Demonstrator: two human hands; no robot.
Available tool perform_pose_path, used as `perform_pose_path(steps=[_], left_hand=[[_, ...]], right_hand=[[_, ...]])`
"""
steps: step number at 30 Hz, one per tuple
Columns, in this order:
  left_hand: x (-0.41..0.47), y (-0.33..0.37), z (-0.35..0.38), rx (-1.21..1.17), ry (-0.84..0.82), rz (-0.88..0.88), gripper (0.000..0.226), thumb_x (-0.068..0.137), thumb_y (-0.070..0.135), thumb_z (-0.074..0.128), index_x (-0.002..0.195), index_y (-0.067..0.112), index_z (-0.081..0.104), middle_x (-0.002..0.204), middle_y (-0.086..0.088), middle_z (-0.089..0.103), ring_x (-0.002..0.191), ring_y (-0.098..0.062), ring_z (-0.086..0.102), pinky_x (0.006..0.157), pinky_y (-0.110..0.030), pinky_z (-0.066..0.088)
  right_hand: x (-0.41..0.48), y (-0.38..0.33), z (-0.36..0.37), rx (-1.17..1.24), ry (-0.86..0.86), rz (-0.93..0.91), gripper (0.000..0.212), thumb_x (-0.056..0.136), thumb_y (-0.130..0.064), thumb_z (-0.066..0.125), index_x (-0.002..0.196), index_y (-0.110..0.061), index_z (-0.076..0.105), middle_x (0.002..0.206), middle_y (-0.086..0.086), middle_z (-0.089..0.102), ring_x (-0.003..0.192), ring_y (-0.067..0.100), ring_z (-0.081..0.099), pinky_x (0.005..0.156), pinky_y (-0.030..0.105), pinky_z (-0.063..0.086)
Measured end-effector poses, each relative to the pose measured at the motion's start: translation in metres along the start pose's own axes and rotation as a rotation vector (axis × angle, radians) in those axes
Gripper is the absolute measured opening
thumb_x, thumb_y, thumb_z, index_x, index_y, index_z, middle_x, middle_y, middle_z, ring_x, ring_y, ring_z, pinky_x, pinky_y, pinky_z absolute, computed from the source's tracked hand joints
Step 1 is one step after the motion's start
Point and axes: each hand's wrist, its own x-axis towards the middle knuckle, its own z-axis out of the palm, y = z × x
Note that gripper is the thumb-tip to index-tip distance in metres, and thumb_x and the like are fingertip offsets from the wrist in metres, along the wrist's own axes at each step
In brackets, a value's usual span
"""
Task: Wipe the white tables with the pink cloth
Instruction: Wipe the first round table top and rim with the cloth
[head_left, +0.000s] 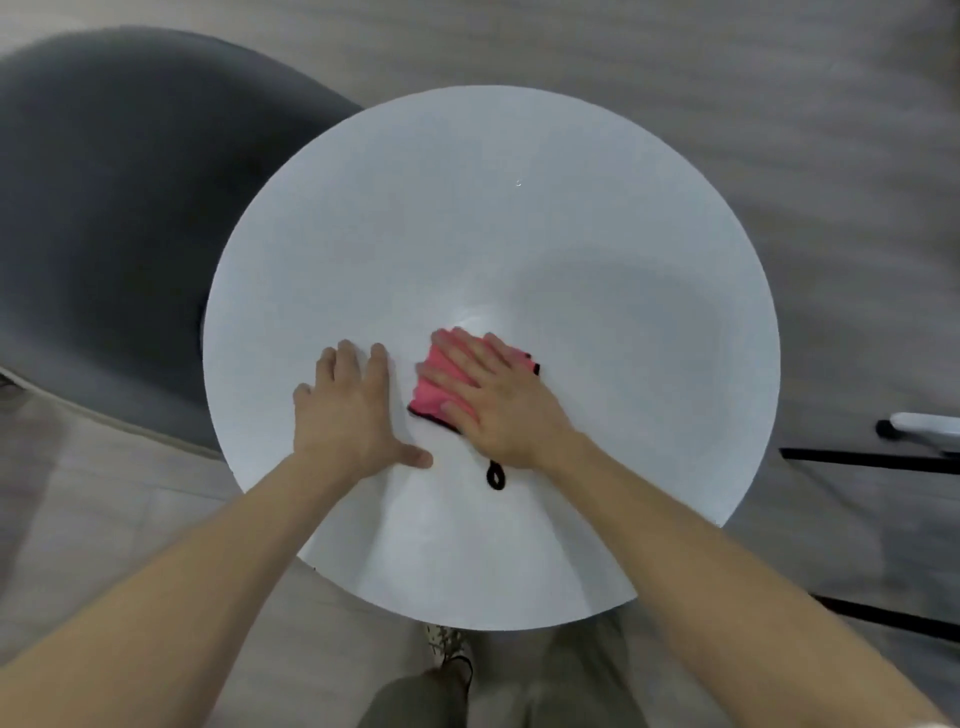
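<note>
A round white table (519, 234) fills the middle of the head view. A folded pink cloth (432, 391) with a black edge lies on it near the centre, and its black loop (495, 475) trails toward me. My right hand (498, 400) lies flat on the cloth, fingers straight and spread, pressing it to the tabletop. Just left of the cloth, my left hand (349, 410) rests flat on the bare table with its fingers spread, apart from the cloth.
A dark grey upholstered chair (114, 208) stands close against the table's left side. At the right edge are black legs (872, 460) and a white part of another piece of furniture. Grey wood-look floor surrounds the table; my legs and a shoe (449, 649) are below it.
</note>
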Motion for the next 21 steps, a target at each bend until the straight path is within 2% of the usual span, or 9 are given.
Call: perform_pose_path(steps=[2,5,6,7,10,13,16,18,21], left_hand=[[0.002,0.002,-0.001,0.001,-0.007,-0.016,0.159,0.035,0.097,0.081,0.159,0.023,0.017,0.161,-0.013,0.026,0.152,-0.038,0.029,0.107,-0.057,0.049],[0.004,0.004,-0.001,-0.013,0.010,-0.045,0.156,0.031,0.092,0.087,0.156,0.023,0.023,0.158,-0.012,0.030,0.149,-0.038,0.033,0.106,-0.056,0.050],[0.004,0.007,-0.003,-0.011,-0.001,-0.049,0.155,0.032,0.090,0.090,0.155,0.023,0.024,0.157,-0.012,0.030,0.148,-0.038,0.033,0.106,-0.055,0.050],[0.003,0.009,-0.006,-0.008,-0.020,-0.054,0.153,0.033,0.087,0.091,0.155,0.023,0.024,0.156,-0.011,0.029,0.148,-0.037,0.032,0.106,-0.055,0.050],[0.002,0.010,-0.016,-0.031,-0.099,-0.084,0.140,0.043,0.076,0.097,0.154,0.026,0.029,0.154,-0.008,0.031,0.146,-0.033,0.034,0.098,-0.050,0.055],[0.015,0.005,-0.034,-0.050,-0.090,-0.095,0.108,0.052,0.065,0.099,0.140,0.031,0.048,0.132,0.000,0.045,0.124,-0.027,0.049,0.083,-0.044,0.054],[0.039,0.010,-0.055,-0.001,-0.098,-0.138,0.097,0.061,0.069,0.095,0.138,0.029,0.052,0.124,0.000,0.051,0.119,-0.027,0.056,0.087,-0.043,0.053],[0.057,0.021,-0.065,0.004,-0.078,-0.177,0.111,0.060,0.072,0.095,0.148,0.028,0.044,0.136,-0.004,0.050,0.130,-0.029,0.051,0.095,-0.047,0.053],[0.078,0.040,-0.072,-0.060,-0.097,-0.227,0.129,0.053,0.068,0.100,0.154,0.026,0.032,0.148,-0.007,0.042,0.140,-0.032,0.044,0.100,-0.052,0.054]], right_hand=[[-0.022,0.086,-0.008,-0.112,0.055,0.279,0.047,0.117,-0.044,0.038,0.155,-0.026,0.057,0.168,0.011,0.045,0.162,0.037,0.029,0.126,0.058,0.028],[-0.026,0.132,-0.025,-0.100,0.170,0.958,0.062,0.114,-0.045,0.023,0.170,-0.018,0.032,0.177,0.021,0.019,0.165,0.040,0.015,0.131,0.059,0.017],[-0.012,0.108,-0.022,-0.085,0.202,0.991,0.063,0.115,-0.044,0.023,0.170,-0.016,0.029,0.177,0.024,0.016,0.165,0.041,0.014,0.132,0.058,0.015],[0.002,0.073,-0.011,-0.069,0.195,0.884,0.062,0.115,-0.043,0.025,0.170,-0.014,0.030,0.177,0.026,0.016,0.165,0.042,0.013,0.132,0.057,0.015],[0.024,-0.027,0.001,0.090,-0.007,0.209,0.059,0.116,-0.042,0.037,0.168,-0.015,0.037,0.177,0.021,0.019,0.167,0.036,0.011,0.133,0.055,0.016],[0.026,0.015,-0.009,0.055,-0.045,-0.083,0.061,0.113,-0.054,0.042,0.165,-0.021,0.045,0.178,0.012,0.024,0.167,0.030,0.013,0.134,0.053,0.015],[0.013,0.135,-0.019,-0.054,0.029,0.196,0.061,0.113,-0.058,0.040,0.156,-0.017,0.057,0.172,0.015,0.037,0.164,0.036,0.023,0.132,0.057,0.018],[-0.004,0.206,-0.037,-0.099,0.035,0.549,0.072,0.115,-0.057,0.025,0.162,-0.005,0.044,0.178,0.018,0.020,0.166,0.038,0.015,0.132,0.057,0.017],[0.002,0.197,-0.041,-0.052,0.087,0.840,0.073,0.113,-0.044,0.018,0.165,0.006,0.026,0.178,0.026,0.006,0.167,0.040,0.005,0.133,0.055,0.014]])
